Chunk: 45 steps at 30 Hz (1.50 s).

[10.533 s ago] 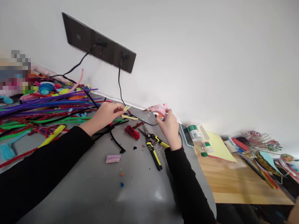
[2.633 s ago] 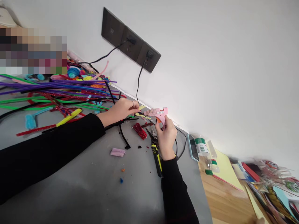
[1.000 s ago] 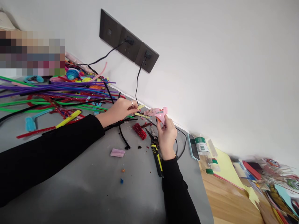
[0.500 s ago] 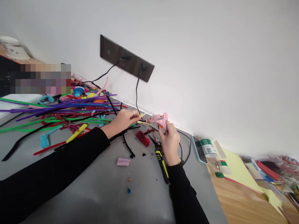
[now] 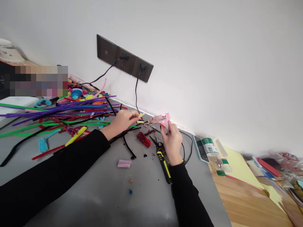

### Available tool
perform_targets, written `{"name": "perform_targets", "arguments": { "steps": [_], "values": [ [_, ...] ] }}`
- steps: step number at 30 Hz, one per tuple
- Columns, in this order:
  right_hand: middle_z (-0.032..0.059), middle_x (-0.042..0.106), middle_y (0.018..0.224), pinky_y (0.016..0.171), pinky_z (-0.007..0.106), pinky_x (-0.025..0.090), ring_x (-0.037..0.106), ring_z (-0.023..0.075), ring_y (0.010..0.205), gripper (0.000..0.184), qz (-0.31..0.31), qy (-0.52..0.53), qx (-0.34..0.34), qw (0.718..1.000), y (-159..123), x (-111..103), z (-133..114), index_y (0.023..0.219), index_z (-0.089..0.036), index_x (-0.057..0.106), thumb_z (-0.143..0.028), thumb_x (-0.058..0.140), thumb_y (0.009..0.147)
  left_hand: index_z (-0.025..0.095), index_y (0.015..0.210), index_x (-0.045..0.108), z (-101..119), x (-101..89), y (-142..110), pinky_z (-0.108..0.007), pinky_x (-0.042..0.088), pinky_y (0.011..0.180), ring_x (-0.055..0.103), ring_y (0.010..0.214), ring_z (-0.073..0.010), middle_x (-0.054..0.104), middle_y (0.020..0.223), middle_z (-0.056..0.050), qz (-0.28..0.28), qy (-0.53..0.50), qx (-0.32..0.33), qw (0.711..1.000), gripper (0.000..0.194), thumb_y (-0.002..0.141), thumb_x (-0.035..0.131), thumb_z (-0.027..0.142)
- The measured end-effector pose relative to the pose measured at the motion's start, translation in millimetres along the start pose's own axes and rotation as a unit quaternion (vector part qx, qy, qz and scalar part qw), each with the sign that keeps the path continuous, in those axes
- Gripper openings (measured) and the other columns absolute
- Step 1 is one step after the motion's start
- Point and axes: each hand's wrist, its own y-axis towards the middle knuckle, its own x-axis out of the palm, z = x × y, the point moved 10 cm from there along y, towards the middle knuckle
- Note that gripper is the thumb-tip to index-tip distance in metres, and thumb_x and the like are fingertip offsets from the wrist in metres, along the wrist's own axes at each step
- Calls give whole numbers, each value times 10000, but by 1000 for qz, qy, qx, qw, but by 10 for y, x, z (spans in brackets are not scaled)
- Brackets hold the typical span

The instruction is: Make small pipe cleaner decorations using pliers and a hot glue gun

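Grey surface point(image 5: 99, 189), far edge against white wall. Loose heap of long coloured pipe cleaners point(image 5: 59, 110) at far left. Right hand point(image 5: 172, 142) closed round small pink glue gun point(image 5: 161, 119) near far edge, long axis level, nozzle pointing left. Left hand point(image 5: 123, 119) pinches short pale yellow pipe cleaner piece point(image 5: 141, 118), tip at nozzle. Yellow-black cutters point(image 5: 163, 157) just beside right wrist.
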Motion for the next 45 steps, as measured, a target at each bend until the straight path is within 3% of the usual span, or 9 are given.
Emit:
{"name": "perform_targets", "arguments": {
  "steps": [9, 20, 25, 30, 34, 36, 39, 41, 45],
  "values": [
    [38, 627, 795, 632, 256, 414, 533, 155, 676, 339, 20, -12, 29, 999, 35, -90, 142, 1177, -145, 698, -336, 530, 953, 206, 749, 642, -59, -59, 11, -238, 434, 585, 594, 544, -148, 686, 631, -7, 17, 14, -6, 1000, 340, 963, 536, 448],
    [39, 626, 810, 638, 259, 412, 530, 155, 682, 319, -7, 17, 11, 1000, 5, 19, 10, 1169, -152, 692, -327, 531, 955, 204, 772, 664, -5, -19, 2, -242, 428, 590, 615, 572, -154, 704, 661, -20, 15, 9, 10, 1000, 377, 985, 516, 478],
    [34, 620, 795, 619, 263, 364, 517, 161, 671, 329, -14, -21, 42, 999, 62, -52, 212, 1140, -153, 697, -355, 547, 927, 207, 770, 664, -96, -94, 5, -256, 435, 587, 610, 559, -158, 685, 634, -8, 37, 9, -16, 999, 336, 959, 555, 463],
    [48, 629, 746, 622, 276, 323, 505, 179, 653, 237, -67, -58, 133, 987, 61, -32, 605, 900, -163, 698, -382, 607, 886, 206, 800, 684, -116, -120, 5, -277, 480, 644, 651, 611, -177, 701, 648, -17, 46, 14, -24, 999, 310, 948, 577, 456],
    [113, 666, 782, 701, 328, 391, 557, 237, 735, 220, -112, -99, 196, 969, -20, 27, 923, 854, -137, 696, -357, 690, 844, 195, 797, 675, -90, -117, -1, -291, 536, 686, 689, 649, -190, 729, 687, -31, 42, -32, -50, 997, 299, 920, 609, 459],
    [185, 691, 917, 799, 397, 437, 592, 291, 856, 247, -94, -111, 192, 971, -8, -22, 960, 917, -103, 715, -333, 714, 827, 189, 787, 670, -76, -114, -2, -298, 565, 699, 707, 671, -200, 738, 696, -36, 39, -74, -77, 993, 296, 888, 636, 465],
    [211, 683, 1120, 908, 450, 472, 611, 302, 995, 304, -44, -12, 158, 986, 61, -110, 814, 1055, -108, 724, -335, 697, 856, 173, 775, 674, -66, -105, 0, -312, 594, 708, 721, 698, -214, 742, 712, -49, 42, -157, -124, 979, 333, 823, 684, 503],
    [148, 706, 1110, 897, 405, 512, 642, 242, 956, 328, -75, 148, 128, 978, 86, -24, 589, 1138, -150, 715, -368, 666, 898, 162, 786, 684, -52, -71, 6, -325, 609, 715, 727, 709, -222, 749, 742, -63, 37, -226, -146, 962, 393, 769, 730, 552],
    [73, 755, 1063, 886, 342, 550, 677, 182, 898, 420, -260, 405, 85, 873, -62, 324, -70, 1263, -203, 694, -404, 707, 895, 164, 763, 680, 6, 35, 11, -361, 630, 735, 739, 743, -244, 752, 758, -79, 4, -323, -167, 931, 517, 659, 818, 651]
  ]
}}
